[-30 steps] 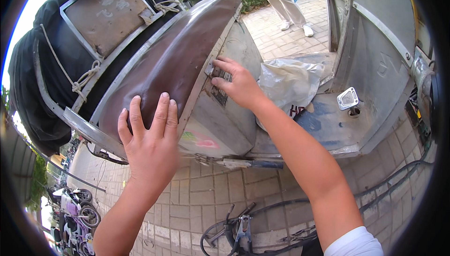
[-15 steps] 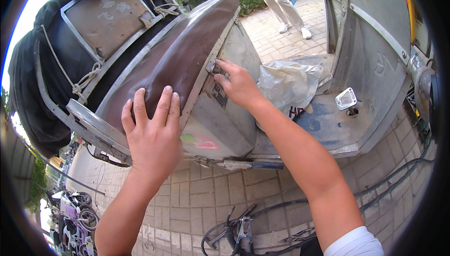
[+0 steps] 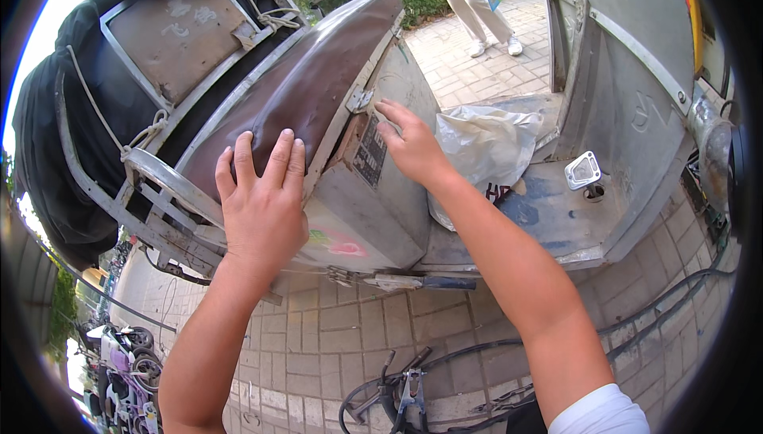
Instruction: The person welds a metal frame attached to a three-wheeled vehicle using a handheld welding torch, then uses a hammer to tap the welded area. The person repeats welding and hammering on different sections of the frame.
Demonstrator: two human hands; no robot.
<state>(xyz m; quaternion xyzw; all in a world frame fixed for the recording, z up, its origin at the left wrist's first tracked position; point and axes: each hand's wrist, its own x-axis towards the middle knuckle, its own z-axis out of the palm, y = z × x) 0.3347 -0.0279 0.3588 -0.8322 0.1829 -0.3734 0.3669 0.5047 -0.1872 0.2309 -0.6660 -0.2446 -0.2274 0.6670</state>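
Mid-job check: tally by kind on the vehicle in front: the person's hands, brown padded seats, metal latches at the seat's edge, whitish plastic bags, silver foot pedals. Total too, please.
Hands: 2 (left hand, right hand)
Brown padded seat: 1
Metal latch: 1
Whitish plastic bag: 1
Silver foot pedal: 1
Total: 6

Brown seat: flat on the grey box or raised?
Slightly raised: a narrow wedge-shaped gap shows between the brown seat and the grey box, just below the metal hasp.
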